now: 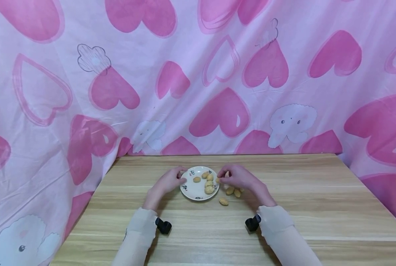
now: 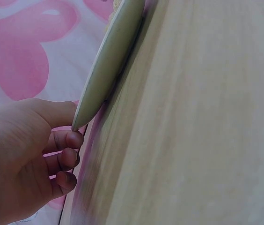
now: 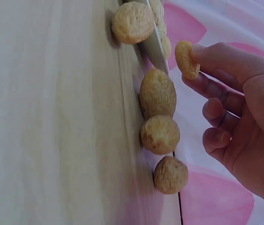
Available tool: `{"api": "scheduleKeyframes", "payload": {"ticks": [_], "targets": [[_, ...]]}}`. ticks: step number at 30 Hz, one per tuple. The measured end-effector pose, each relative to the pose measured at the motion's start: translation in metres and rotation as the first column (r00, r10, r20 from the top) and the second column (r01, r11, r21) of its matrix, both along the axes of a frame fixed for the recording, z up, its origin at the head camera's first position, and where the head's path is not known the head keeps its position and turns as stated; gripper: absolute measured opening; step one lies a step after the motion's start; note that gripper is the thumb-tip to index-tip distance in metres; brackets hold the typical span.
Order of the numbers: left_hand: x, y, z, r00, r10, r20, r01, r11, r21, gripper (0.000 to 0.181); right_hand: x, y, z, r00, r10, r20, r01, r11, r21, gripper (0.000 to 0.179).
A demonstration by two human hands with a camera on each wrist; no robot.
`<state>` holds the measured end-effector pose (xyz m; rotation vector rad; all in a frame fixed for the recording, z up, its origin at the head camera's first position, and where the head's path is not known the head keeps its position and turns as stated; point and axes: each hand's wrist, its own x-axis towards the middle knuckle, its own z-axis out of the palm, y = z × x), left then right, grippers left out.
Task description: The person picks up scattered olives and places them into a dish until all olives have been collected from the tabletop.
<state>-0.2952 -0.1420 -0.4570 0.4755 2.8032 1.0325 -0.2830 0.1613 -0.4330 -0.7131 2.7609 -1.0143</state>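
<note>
In our right hand [image 1: 239, 176], thumb and forefinger pinch one unshelled peanut [image 3: 187, 60] beside the right rim of the plate, the other fingers loosely curled. Our left hand [image 1: 168, 181] holds the opposite side of the small white plate [image 1: 195, 191], gripping its rim. We judge the peanut light and dry, its shell stiff but brittle; the wrinkled skin should give good purchase, so a gentle pinch across the middle suits it. The plate looks hard, smooth and breakable, best held by the rim. Several other peanuts [image 1: 209, 190] lie on the plate, and a few loose peanuts [image 1: 230, 190] sit on the wood-grained counter [image 1: 317, 207] under and near our right hand. Beyond hangs a pink heart-patterned cloth [image 1: 219, 111].
</note>
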Motion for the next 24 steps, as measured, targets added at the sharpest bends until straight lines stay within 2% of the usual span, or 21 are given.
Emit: {"api": "scheduleKeyframes", "payload": {"ticks": [7,14,24], "targets": [[-0.002,0.001,0.000,1.000,0.006,0.017,-0.006,1.000,0.004,0.047,-0.001,-0.009,0.004,1.000,-0.007,0.002,0.007,1.000,0.016,0.010],[-0.002,0.001,-0.001,1.000,-0.009,0.004,0.009,1.000,0.012,0.047,-0.002,-0.017,0.004,1.000,0.011,-0.008,-0.011,1.000,0.012,0.013],[-0.001,0.000,-0.001,1.000,0.000,0.006,0.000,1.000,0.010,0.046,-0.005,-0.032,0.005,1.000,0.024,0.006,-0.024,1.000,0.014,0.011]]}}
